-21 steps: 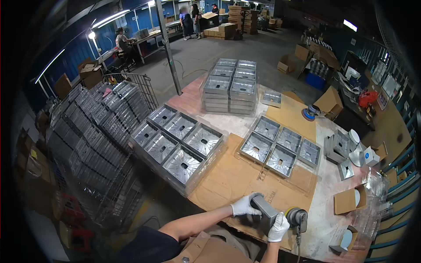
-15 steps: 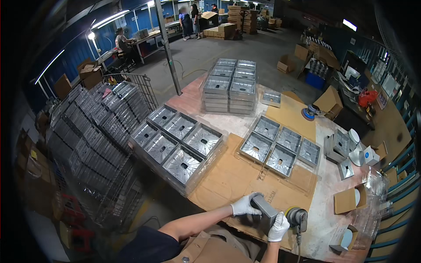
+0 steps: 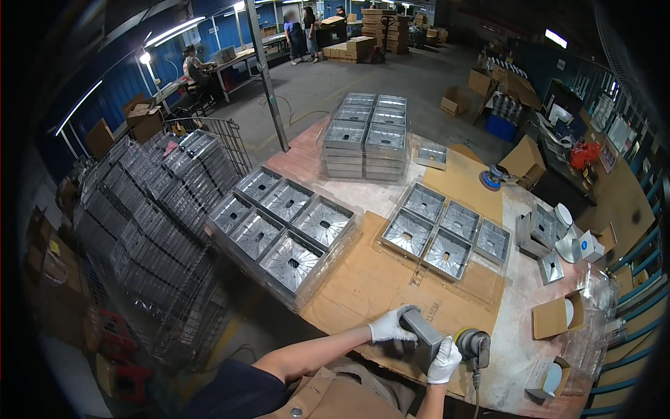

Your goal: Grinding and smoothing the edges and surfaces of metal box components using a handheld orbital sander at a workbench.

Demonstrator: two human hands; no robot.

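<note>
A grey rectangular metal tray (image 3: 423,334) is held tilted on its edge above the near end of the cardboard. My left hand (image 3: 392,327), in a white glove, grips its left side. At the opposite end, my gloved right hand (image 3: 444,362) has its fingers closed on the tray's edge. The tray's inside is turned from view. Just beside my right hand lies a corded sander (image 3: 476,347) with a yellow rim, apparently not held. Farther off on the cardboard sits a group of open metal trays (image 3: 447,253), each with a hole in its floor.
To the left is a block of stacked trays (image 3: 285,221); a taller wrapped stack (image 3: 365,140) stands at the back. A wire cage (image 3: 160,209) full of trays flanks the table. A second sander (image 3: 491,179) and small cartons (image 3: 558,316) occupy the right side. People (image 3: 300,35) stand far behind.
My hands and the tray keep nearly the same pose. Far in the background, a standing person and the seated one have shifted slightly.
</note>
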